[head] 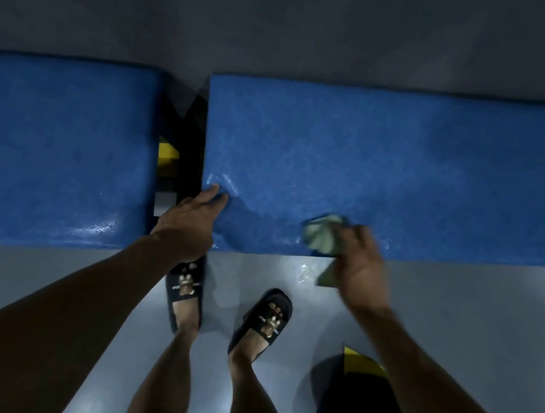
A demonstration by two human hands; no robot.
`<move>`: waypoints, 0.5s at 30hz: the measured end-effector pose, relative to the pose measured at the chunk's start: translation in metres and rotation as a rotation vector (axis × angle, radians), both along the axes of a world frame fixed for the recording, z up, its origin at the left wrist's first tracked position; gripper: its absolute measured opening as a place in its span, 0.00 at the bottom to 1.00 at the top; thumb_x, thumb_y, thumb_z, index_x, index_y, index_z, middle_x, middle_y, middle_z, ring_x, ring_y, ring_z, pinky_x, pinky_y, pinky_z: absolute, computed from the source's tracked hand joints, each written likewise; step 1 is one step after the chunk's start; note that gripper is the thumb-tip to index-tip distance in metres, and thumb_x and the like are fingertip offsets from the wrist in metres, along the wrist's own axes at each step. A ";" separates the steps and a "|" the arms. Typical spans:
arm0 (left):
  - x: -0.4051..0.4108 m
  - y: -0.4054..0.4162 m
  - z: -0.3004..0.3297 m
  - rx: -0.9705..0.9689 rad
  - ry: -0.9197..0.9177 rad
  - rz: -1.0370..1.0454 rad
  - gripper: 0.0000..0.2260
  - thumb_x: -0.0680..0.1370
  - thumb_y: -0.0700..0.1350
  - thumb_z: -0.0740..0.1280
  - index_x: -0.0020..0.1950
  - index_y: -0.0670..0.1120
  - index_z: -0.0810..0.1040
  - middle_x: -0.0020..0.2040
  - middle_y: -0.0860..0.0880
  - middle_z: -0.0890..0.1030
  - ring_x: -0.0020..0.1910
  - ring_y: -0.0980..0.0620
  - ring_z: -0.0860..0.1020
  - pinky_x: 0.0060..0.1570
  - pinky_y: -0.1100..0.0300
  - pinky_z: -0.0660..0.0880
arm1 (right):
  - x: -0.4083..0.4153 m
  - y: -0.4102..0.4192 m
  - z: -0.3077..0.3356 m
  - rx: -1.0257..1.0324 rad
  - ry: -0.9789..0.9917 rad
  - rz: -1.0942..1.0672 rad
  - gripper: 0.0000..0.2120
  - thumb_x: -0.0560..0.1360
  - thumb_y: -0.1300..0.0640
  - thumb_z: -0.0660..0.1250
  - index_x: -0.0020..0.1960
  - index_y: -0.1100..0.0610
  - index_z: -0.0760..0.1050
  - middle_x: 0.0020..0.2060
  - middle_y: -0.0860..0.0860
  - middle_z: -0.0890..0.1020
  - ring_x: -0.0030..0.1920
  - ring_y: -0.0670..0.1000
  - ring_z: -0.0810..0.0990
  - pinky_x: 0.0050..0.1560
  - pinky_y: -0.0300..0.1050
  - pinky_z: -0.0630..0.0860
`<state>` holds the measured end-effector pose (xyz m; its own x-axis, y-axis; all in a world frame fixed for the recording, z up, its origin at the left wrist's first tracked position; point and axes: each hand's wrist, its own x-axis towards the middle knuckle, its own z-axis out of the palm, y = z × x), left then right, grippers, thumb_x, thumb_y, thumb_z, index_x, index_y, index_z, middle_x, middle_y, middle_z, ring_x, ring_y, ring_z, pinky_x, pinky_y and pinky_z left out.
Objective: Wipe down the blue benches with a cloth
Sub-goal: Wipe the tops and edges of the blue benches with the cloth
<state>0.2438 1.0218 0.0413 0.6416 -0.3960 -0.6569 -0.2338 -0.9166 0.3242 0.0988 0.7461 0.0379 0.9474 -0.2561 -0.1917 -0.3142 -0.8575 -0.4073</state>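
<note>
Two blue benches (390, 159) sit side by side; the right hand (361, 268) grasps one cloth (324, 236), while the left hand (190, 220) rests its fingers on the right bench's corner.

Two blue benches (390, 159) stand side by side on grey floor (473, 317), a cloth (324, 235) on the right one.

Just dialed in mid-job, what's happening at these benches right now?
A person stands facing two blue padded benches. The right hand grips a bunched pale green cloth at the front edge of the right bench; it is motion-blurred, so it looks mid-wipe. The left hand rests on that bench's near left corner, fingers laid on the pad. The left bench shows glossy spots near its front edge. Black slides are on the person's feet, on the grey floor.
</note>
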 end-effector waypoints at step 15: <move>0.000 0.045 -0.012 -0.416 -0.166 0.142 0.31 0.76 0.32 0.57 0.77 0.54 0.64 0.76 0.57 0.64 0.74 0.57 0.63 0.69 0.68 0.57 | 0.040 0.129 -0.014 0.015 0.049 0.050 0.22 0.67 0.53 0.65 0.59 0.56 0.70 0.55 0.56 0.75 0.47 0.61 0.78 0.41 0.50 0.76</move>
